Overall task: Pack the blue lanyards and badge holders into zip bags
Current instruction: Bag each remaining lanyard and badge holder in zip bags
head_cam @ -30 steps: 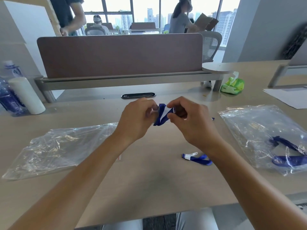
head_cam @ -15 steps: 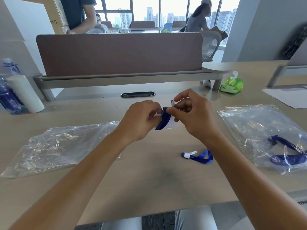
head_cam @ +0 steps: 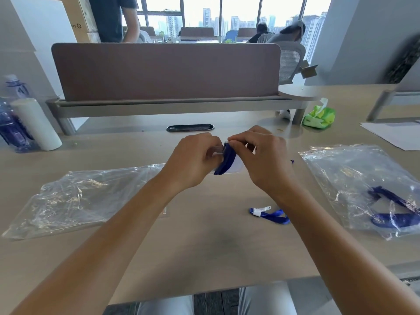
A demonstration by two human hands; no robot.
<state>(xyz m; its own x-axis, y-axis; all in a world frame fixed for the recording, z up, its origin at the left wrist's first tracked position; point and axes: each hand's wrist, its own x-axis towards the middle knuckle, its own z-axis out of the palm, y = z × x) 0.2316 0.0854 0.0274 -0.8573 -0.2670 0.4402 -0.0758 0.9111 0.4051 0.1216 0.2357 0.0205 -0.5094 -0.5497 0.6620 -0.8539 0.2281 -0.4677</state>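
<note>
Folded blue lanyard [head_cam: 223, 161] and clear badge holder [head_cam: 236, 165] are pinched between the left hand [head_cam: 195, 163] and right hand [head_cam: 261, 155], both clamped on the bundle above mid-table. Right zip bag [head_cam: 354, 178] already holds a lanyard. Left zip bag [head_cam: 75, 198] looks empty, and a loose lanyard end [head_cam: 269, 214] lies unpacked, so maybe half done.

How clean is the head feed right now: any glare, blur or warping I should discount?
Head view: windows blown out, people there backlit; both zip bags glint; desk edges bow from the wide lens; far right corner smeared; hands and lanyard reasonably sharp.
</note>
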